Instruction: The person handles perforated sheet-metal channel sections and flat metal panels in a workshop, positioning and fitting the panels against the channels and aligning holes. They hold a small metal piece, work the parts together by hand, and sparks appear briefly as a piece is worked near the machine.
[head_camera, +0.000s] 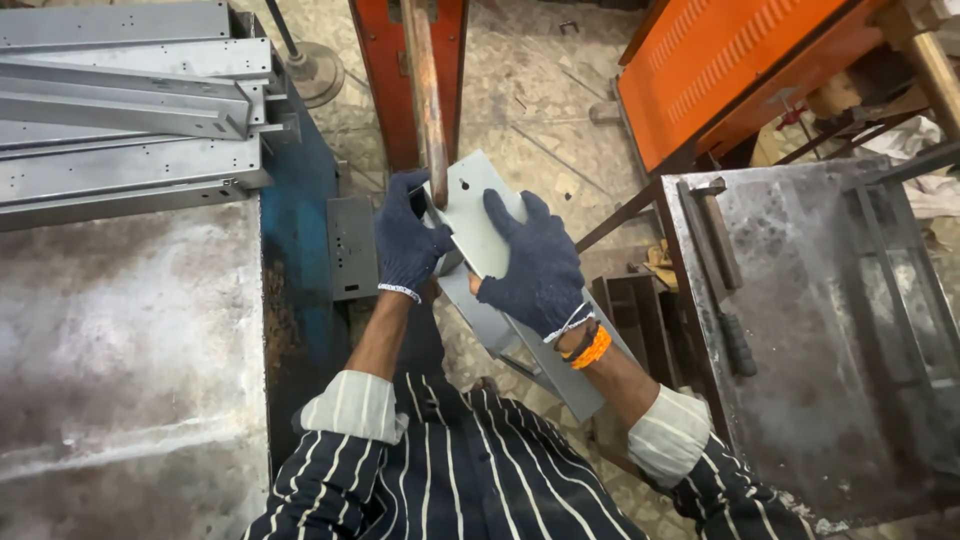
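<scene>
Grey metal sheet (478, 225) in both gloved grips, left hand (408, 245) & right hand (535, 268) clamped on it, lower end hidden behind right forearm.

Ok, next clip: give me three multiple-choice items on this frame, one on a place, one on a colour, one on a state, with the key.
1. Where does the stack of long grey metal channels lie?
A. upper left, on the worn grey table
B. on the floor between the feet
C. on the orange machine panel

2. What colour are the knit gloves on the left hand and right hand?
A. white
B. dark blue
C. orange

3. How is the grey sheet-metal piece held?
A. it lies free on the floor
B. one hand alone pinches it
C. both hands grip it, by the rusty upright lever

Key: 1 A, the channels rest at the table's far end, upper left. 2 B, both gloves are dark blue. 3 C, a glove closes on each side of the piece.
</scene>
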